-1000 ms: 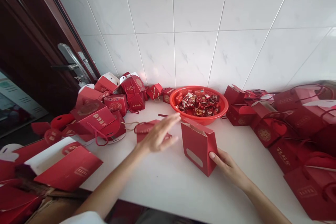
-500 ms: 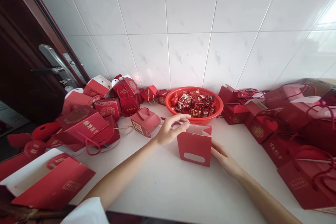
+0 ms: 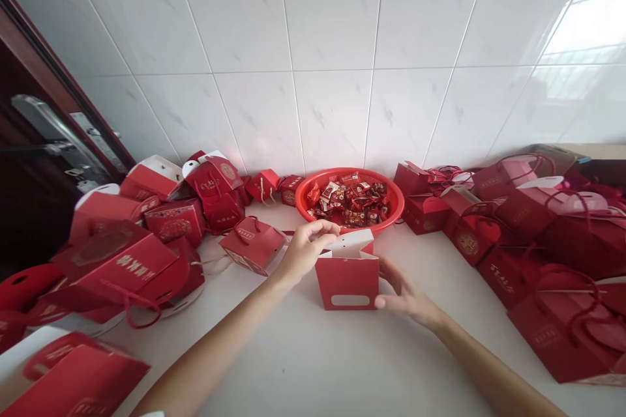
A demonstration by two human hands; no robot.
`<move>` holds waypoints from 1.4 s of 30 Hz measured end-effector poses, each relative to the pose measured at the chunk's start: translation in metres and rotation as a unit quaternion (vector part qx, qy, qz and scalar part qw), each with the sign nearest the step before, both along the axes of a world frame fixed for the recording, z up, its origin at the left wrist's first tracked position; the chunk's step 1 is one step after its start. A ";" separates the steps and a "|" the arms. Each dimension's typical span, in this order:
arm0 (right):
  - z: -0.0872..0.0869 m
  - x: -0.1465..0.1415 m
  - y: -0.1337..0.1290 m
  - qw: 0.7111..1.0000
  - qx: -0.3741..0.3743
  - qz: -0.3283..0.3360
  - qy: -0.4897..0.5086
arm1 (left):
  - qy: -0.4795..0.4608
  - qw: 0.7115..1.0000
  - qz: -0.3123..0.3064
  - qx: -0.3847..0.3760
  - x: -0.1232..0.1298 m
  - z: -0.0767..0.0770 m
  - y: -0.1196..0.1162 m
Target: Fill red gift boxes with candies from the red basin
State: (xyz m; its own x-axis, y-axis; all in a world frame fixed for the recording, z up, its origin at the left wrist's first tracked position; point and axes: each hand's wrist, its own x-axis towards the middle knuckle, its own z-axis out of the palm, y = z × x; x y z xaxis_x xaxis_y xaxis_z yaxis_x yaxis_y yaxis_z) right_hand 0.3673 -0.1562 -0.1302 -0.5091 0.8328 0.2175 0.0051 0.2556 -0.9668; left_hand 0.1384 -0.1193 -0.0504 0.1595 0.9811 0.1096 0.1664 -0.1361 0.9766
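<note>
Centrally on the white surface (image 3: 303, 365), well short of its far edge, stands an open-topped red box (image 3: 347, 280), upright, its pale inside showing at the mouth and a long whitish patch low on the face toward the person. The left hand (image 3: 307, 251) is at the left side of that mouth, thumb and forefinger bent toward the rim; whether they pinch the card, I cannot tell. The right hand (image 3: 413, 300) is loosely spread, not clenched, with its fingers against the box's right side and its thumb by the lower front corner.

Just left of the left hand, a smaller red box (image 3: 257, 242) with a cord handle sits on the surface. By the middle of the far edge, near the tiled wall (image 3: 332, 26), a round red basket (image 3: 399, 203) holds a heap of wrapped sweets (image 3: 349, 202). Red boxes with gold print crowd toward the left edge, from the far left corner down to a large one (image 3: 88, 378), white inside, near the near left corner. Another group of red boxes (image 3: 508, 273) lines the right side, many with cords, reaching back toward the far right corner.
</note>
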 end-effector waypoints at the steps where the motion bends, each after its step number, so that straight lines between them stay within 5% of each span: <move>1: 0.000 0.000 -0.001 1.000 0.003 -0.003 -0.016 | 0.013 1.000 -0.018 -0.003 0.000 0.003 -0.001; 10: -0.002 -0.005 0.007 0.999 0.020 0.003 -0.048 | 0.096 0.989 -0.109 -0.017 -0.004 0.016 0.012; 16: 0.040 0.015 0.032 0.990 0.094 -0.005 -0.107 | 0.026 0.983 -0.178 -0.025 -0.022 0.025 0.024; 22: 0.081 0.022 0.124 0.934 0.166 -0.271 -0.165 | -0.069 0.975 -0.206 -0.054 -0.025 0.037 0.041; 25: 0.085 0.011 0.178 0.859 0.118 -0.310 -0.389 | -0.082 0.979 -0.182 -0.048 -0.014 0.033 0.057; 27: 0.083 0.002 0.204 0.850 0.104 -0.298 -0.421 | -0.067 0.981 -0.178 -0.046 -0.005 0.027 0.068; 33: 0.068 -0.010 0.232 0.875 0.096 -0.253 -0.401 | 0.000 0.987 -0.160 -0.021 0.018 0.009 0.096; 42: 0.065 0.008 0.216 0.949 0.059 -0.250 -0.181 | -0.025 0.997 -0.028 -0.066 0.032 0.003 0.138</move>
State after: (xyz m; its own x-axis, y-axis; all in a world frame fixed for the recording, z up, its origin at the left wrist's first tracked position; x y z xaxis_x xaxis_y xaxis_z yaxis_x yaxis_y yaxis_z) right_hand 0.3748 0.0598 -0.0651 -0.1159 0.9705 0.2112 0.4802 0.2409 -0.8435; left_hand 0.1707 0.0184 -0.0473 0.2120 0.9772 -0.0110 0.1136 -0.0135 0.9934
